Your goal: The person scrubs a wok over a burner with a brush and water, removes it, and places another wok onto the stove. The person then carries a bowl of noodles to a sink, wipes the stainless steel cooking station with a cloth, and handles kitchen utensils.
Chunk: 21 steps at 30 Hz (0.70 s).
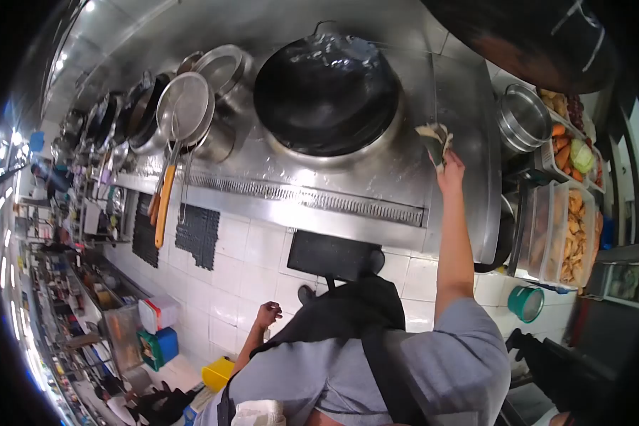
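My right hand (451, 170) is closed on a crumpled, stained cloth (437, 140), stretched out over the steel cooktop (412, 186) on its right side. The cloth hangs just above or against the metal; which of the two I cannot tell. To the left of it a large black wok (326, 99) rests on a burner ring, with a wet shine near its far rim. My left hand (268, 314) hangs low beside my black apron (334, 312), away from the counter. Its fingers are loosely bent and a little apart, with nothing visible in them.
Wire strainers (184, 106) with wooden handles lie over a steel pot (216, 142) on the left. Another dark wok (525, 42) looms at upper right. Stacked steel bowls (524, 117), a vegetable crate (575, 153) and plastic food tubs (554, 231) stand right. A slotted drain (298, 197) lines the counter's front.
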{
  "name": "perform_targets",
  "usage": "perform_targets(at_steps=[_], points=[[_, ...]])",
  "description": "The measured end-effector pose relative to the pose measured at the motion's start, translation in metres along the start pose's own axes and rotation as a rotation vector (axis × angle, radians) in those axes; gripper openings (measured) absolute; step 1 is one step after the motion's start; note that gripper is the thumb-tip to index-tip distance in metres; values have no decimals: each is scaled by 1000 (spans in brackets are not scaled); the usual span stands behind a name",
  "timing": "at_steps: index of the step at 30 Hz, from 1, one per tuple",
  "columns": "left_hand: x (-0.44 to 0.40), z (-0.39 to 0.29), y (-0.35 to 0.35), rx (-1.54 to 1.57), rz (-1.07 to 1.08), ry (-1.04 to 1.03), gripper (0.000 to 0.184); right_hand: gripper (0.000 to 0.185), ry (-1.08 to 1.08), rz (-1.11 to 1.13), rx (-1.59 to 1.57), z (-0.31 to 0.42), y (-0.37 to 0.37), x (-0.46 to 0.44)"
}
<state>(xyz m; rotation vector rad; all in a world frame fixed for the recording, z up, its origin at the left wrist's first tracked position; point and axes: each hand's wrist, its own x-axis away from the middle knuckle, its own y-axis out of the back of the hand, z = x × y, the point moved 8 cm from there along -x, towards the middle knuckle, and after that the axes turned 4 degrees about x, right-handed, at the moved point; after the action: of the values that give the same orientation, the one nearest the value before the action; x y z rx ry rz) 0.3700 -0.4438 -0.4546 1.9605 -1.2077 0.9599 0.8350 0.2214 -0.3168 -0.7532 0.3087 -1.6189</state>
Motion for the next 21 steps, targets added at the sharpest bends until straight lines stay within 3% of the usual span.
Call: perform_targets(at_steps=[1,3,5,6,7,9,12,15,18,19,21], points=[[1,13,8,-20,-12,19,17,30,79,-94,275,-11,34,5],[13,19,23,-128,11,-86,16,24,100,-166,381,-7,41,51],[17,46,47,-42,-9,-71,13,21,229,-169,833,7,30,101],[12,58,62,-71,-4,-143,14,22,573,-151,1413,12,46,101],[12,78,81,-99,-10,-205,16,26,510,-201,1557,24,1,155],[26,111,125,167,-117,-55,17,28,473,-96,1379,8,22,160],[44,170,189,398,-289,-10,23,24,486,-140,1688,-3,-51,213],[78,226,221,648,-380,81,24,28,283,-57,1019,-38,-92,214],[92,271,237,744,-337,224,20,31,236,94,854,-59,-197,242],[93,282,246,752,-328,236,19,32,185,23,863,-62,-227,253],[95,267,263,642,-301,254,17,30,138,169,675,-76,-304,277]])
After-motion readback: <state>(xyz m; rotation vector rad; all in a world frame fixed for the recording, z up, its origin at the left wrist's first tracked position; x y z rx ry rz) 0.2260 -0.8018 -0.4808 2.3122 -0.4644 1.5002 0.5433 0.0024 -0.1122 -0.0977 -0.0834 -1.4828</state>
